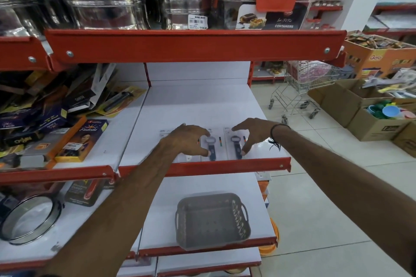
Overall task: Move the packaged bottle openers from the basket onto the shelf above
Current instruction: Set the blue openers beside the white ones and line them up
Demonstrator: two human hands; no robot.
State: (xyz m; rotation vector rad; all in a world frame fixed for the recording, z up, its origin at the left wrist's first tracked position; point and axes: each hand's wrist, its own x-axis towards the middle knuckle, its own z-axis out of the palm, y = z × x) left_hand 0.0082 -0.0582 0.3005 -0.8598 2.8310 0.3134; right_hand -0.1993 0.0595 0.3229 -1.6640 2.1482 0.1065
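Three white carded bottle opener packs lie side by side near the front lip of the white shelf (198,105). The middle pack (212,145) and the right pack (236,145) show blue-handled openers; the left pack (165,133) is mostly hidden under my left hand. My left hand (188,139) rests over the left and middle packs, fingers spread, thumb tip on the middle opener's handle. My right hand (253,134) arches over the right pack, fingertips touching its edges. The grey plastic basket (211,220) sits on the shelf below and looks bare inside.
Boxed knives and kitchen tools (56,119) crowd the shelf to the left. Steel containers (101,7) fill the shelf above its red lip (193,46). A round sieve (29,220) lies lower left. A wire trolley (299,92) and cardboard boxes (369,114) stand on the tiled floor at right.
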